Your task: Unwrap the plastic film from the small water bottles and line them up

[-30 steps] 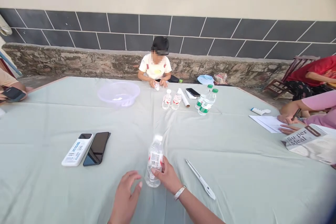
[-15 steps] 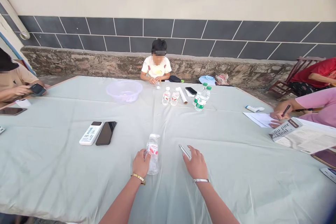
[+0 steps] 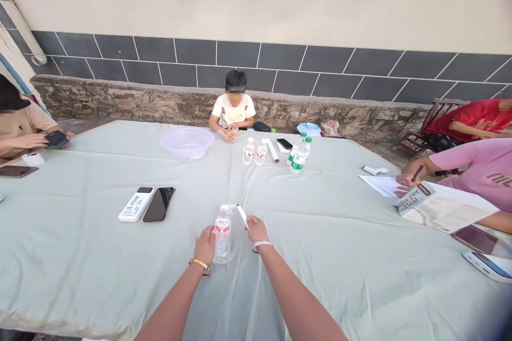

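Note:
A clear plastic bottle (image 3: 223, 230) with a red-and-white label and a white cap stands upright on the table in a loose clear wrap. My left hand (image 3: 205, 246) is closed around its left side. To the right, my right hand (image 3: 256, 229) grips a slim silvery-white utility knife (image 3: 242, 217). The knife's thin tip points up and left, close to the edge of the wrap near the bottle's cap; whether it touches the plastic I cannot tell.
A white power bank (image 3: 136, 204) and a black phone (image 3: 159, 204) lie to the left. Farther back are a purple basin (image 3: 187, 144), small bottles (image 3: 248, 151), a roll (image 3: 272, 151) and green-capped bottles (image 3: 300, 156). Several people sit around; a folded carton (image 3: 444, 206) stands at right.
My right hand has picked the knife up off the table and brought it left to the bottle's top. The bottle, held by my left hand, is now more upright.

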`<state>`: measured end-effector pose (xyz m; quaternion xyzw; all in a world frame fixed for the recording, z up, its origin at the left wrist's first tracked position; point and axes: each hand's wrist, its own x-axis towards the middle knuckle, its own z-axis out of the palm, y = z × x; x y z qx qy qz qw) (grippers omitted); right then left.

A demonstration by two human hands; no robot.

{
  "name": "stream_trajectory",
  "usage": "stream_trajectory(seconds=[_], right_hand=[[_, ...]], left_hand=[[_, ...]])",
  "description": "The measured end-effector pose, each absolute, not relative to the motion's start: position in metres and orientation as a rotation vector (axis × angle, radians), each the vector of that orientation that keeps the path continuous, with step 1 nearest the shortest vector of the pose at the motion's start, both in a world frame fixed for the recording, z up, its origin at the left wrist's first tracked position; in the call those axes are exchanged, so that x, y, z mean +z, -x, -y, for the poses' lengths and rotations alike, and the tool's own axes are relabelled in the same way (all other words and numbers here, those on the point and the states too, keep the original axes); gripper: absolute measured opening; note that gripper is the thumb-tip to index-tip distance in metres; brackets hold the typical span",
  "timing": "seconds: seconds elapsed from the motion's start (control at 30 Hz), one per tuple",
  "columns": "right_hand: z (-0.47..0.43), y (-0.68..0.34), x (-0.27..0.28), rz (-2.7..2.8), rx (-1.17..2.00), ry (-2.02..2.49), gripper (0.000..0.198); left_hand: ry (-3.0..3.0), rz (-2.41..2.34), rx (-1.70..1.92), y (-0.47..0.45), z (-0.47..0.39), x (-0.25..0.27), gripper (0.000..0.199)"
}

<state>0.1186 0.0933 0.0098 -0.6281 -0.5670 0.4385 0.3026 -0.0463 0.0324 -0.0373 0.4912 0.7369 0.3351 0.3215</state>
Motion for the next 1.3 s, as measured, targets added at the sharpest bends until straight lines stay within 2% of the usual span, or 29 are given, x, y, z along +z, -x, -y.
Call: stream_trajectory(seconds=[0.17, 0.3, 0.37, 0.47, 0.57, 0.63, 0.7, 0.77, 0.8, 0.83, 0.93, 1.07, 1.3], right_hand=[[-0.035, -0.125, 0.001, 1.506, 1.302, 1.593, 0.029], [0.027, -0.166, -0.014, 1.594, 1.571, 1.558, 0.038], [0.029, -0.187, -0.016, 1.676, 1.556, 1.596, 0.042], [-0.005, -0.212, -0.016, 1.726, 1.024, 1.799, 0.045], [-0.046, -0.23, -0.021, 1.788, 0.429, 2.026, 0.038], [-0.06, -0.233, -0.026, 1.855, 0.246, 2.094, 0.035], [-0.064, -0.223, -0.029, 1.891, 0.191, 2.027, 0.035], [-0.064, -0.202, -0.03, 1.884, 0.314, 1.871, 0.036], [-0.065, -0.187, -0.029, 1.861, 0.449, 1.792, 0.036], [-0.067, -0.17, -0.028, 1.819, 0.618, 1.725, 0.036], [-0.082, -0.117, -0.026, 1.621, 1.015, 1.636, 0.038], [-0.097, -0.066, -0.029, 1.532, 1.07, 1.62, 0.029], [-0.092, -0.064, -0.039, 1.327, 1.098, 1.671, 0.025]], left_hand=[[-1.291, -1.919, 0.89, 0.047, -0.034, -0.036, 0.036], [-1.27, -1.913, 0.864, 0.047, -0.035, -0.037, 0.037], [-1.249, -1.927, 0.824, 0.048, -0.036, -0.036, 0.039], [-1.212, -1.964, 0.742, 0.047, -0.038, -0.031, 0.043], [-1.191, -1.987, 0.67, 0.046, -0.042, -0.024, 0.044], [-1.179, -2.005, 0.639, 0.042, -0.044, -0.019, 0.048], [-1.181, -2.034, 0.62, 0.037, -0.045, -0.016, 0.063], [-1.2, -2.069, 0.617, 0.033, -0.044, -0.016, 0.083], [-1.202, -2.079, 0.634, 0.032, -0.043, -0.017, 0.086], [-1.196, -2.083, 0.658, 0.031, -0.042, -0.019, 0.083], [-1.144, -2.063, 0.752, 0.039, -0.039, -0.025, 0.053], [-1.075, -1.963, 0.902, 0.055, -0.039, -0.034, 0.024], [-0.701, -1.568, 1.23, 0.057, -0.031, -0.051, 0.033]])
